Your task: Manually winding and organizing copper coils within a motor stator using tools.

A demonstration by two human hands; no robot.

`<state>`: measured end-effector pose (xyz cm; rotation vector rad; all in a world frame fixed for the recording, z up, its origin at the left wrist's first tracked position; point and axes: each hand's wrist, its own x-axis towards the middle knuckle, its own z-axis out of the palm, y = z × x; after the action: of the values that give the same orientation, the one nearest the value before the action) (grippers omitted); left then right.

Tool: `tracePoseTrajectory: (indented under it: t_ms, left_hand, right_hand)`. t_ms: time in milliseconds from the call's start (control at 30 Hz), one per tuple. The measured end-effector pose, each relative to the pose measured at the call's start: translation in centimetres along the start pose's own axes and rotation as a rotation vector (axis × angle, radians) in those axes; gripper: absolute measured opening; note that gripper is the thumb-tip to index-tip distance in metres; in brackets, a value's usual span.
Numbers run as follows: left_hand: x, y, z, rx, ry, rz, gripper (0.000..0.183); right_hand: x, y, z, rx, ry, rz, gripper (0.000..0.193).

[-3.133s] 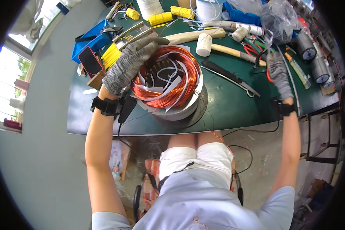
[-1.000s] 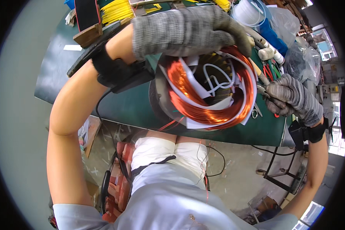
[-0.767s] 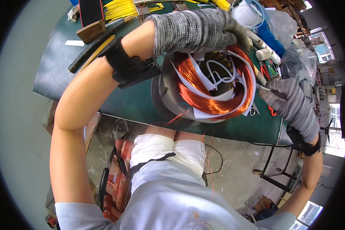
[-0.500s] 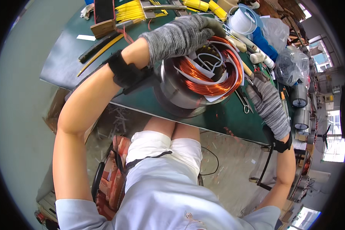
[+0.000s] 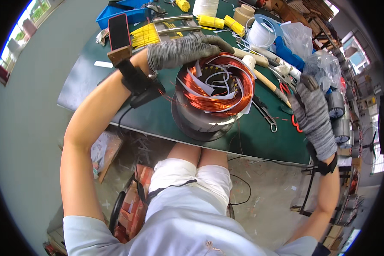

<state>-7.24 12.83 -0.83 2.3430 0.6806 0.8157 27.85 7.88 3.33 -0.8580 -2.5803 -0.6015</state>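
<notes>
A motor stator, a metal cylinder (image 5: 200, 122) with thick copper windings (image 5: 239, 96) round its top, stands near the table's front edge. White paper strips (image 5: 204, 85) and pale sleeving (image 5: 219, 79) show among the coils. My left hand (image 5: 183, 50), in a grey knitted glove, reaches across the far left rim with its fingers stretched out along the windings. Over to the right my gloved right hand (image 5: 311, 109) is apart from the stator, holding nothing visible, fingers extended. Red-handled scissors (image 5: 295, 123) lie beside it, and a wooden-handled tool (image 5: 266, 83) lies between it and the windings.
Black-handled pliers (image 5: 264, 114) lie right of the stator. Farther back are yellow sleeve bundles (image 5: 211, 21), a phone (image 5: 119, 32) on a wooden stand, a blue tray (image 5: 123, 16), a white spool (image 5: 260, 33) and clear plastic bags (image 5: 324, 68). More stators (image 5: 336, 104) line the right.
The view has shifted, so the stator appears farther left. My right hand has moved right, away from the wooden handle, and the red scissors now show. My left hand stays at the far rim.
</notes>
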Motion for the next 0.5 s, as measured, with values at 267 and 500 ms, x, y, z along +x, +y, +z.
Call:
tracePoseTrajectory:
  t_ms: [267,500]
  left_hand:
    - [6.2,-2.8,-2.1,0.183,-0.406,0.023,0.037]
    - [5.1,-3.5,-0.9,0.11,-0.308,0.058,0.034]
  right_hand:
    - [13.6,-1.6,3.7,0.138,-0.434,0.153,0.033]
    - [19.6,-3.8,8.3,0.166,-0.603,0.171,0.035]
